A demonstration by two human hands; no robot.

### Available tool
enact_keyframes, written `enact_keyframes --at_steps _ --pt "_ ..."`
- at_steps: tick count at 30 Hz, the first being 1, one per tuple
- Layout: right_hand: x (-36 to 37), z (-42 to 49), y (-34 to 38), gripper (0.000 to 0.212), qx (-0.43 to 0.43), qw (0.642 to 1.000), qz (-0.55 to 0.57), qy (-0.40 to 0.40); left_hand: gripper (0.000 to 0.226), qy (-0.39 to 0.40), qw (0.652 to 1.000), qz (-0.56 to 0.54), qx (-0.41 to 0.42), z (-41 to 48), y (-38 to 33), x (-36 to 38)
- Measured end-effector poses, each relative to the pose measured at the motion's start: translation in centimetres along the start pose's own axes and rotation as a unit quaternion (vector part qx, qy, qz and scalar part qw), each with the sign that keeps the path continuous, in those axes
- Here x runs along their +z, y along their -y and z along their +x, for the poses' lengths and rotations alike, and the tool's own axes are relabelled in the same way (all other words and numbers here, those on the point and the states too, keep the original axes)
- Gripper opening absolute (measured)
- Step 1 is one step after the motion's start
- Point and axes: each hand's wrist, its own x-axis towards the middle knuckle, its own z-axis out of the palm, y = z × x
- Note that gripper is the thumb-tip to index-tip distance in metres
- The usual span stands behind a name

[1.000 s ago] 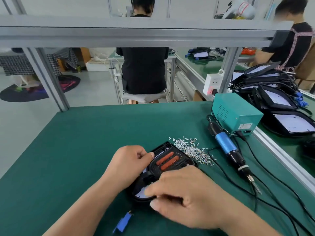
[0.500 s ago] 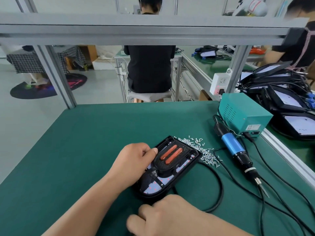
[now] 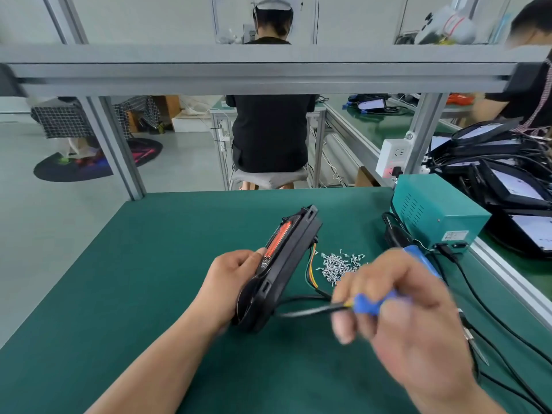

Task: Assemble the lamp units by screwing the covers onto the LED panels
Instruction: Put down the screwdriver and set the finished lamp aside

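Lamp unit [image 3: 287, 264] gripped edgewise; right hand [image 3: 400, 312] pinches connector [image 3: 363, 304].

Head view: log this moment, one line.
left hand: grips lamp unit, tilted on edge | right hand: pinches blue connector | screws: on mat | screwdriver: untouched

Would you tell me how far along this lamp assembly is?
Done: the cover looks seated on the lamp unit. In hand: the left hand holds the unit on edge while the right hand pinches its blue connector. Left: the screws lie loose and the screwdriver is untouched on the mat.
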Motion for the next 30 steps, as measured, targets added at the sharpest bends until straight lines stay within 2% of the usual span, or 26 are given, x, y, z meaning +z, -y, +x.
enact_keyframes --at_steps 2,3,4,6,9,13,15,18,20,24,26,30 --pt "-1.6 1.0 1.1 0.007 0.034 0.980 0.138 -0.136 0.046 0.010 1.000 -0.009 -0.003 -0.2 -0.1 0.2" --pt "-2.4 1.6 0.5 0.007 0.053 0.964 0.146 -0.214 0.046 0.013 1.000 -0.017 -0.005 -0.3 -0.2 0.3" --pt "-3.1 1.8 0.0 0.009 0.071 0.946 0.131 -0.286 0.046 0.015 0.999 -0.028 -0.007 -0.5 -0.2 0.4" --pt "-3.6 2.1 -1.5 0.014 0.110 0.921 0.070 -0.368 0.043 0.023 0.998 -0.056 -0.003 -0.8 -0.3 0.6" --pt "-3.8 1.6 -3.1 0.006 0.150 0.898 -0.047 -0.411 0.044 0.027 0.995 -0.089 0.026 -1.3 -0.6 1.1" --pt "-2.7 1.3 -4.1 0.016 0.191 0.905 -0.100 -0.366 0.050 -0.014 0.994 -0.097 0.057 -1.6 -0.6 1.7" --pt "-2.3 1.3 -4.2 0.024 0.247 0.902 -0.081 -0.345 0.051 -0.048 0.992 -0.099 0.065 -1.7 -0.6 1.9" --pt "-1.7 1.3 -3.9 0.021 0.309 0.899 -0.036 -0.309 0.046 -0.113 0.989 -0.068 0.071 -1.5 -0.3 1.9" --pt "-1.5 1.3 -3.5 0.016 0.305 0.905 -0.005 -0.296 0.041 -0.163 0.983 -0.028 0.080 -1.2 -0.2 1.7" --pt "-0.3 1.2 -3.2 0.024 0.273 0.927 0.056 -0.251 0.032 -0.225 0.967 -0.006 0.118 -0.7 -0.2 0.8" --pt "0.7 0.7 -3.1 0.033 0.275 0.940 0.012 -0.201 0.029 -0.230 0.965 0.002 0.127 -0.6 -0.2 0.7" --pt "1.4 0.3 -2.9 0.043 0.250 0.952 -0.154 -0.086 0.031 -0.214 0.966 -0.001 0.143 -0.8 -0.2 1.1"
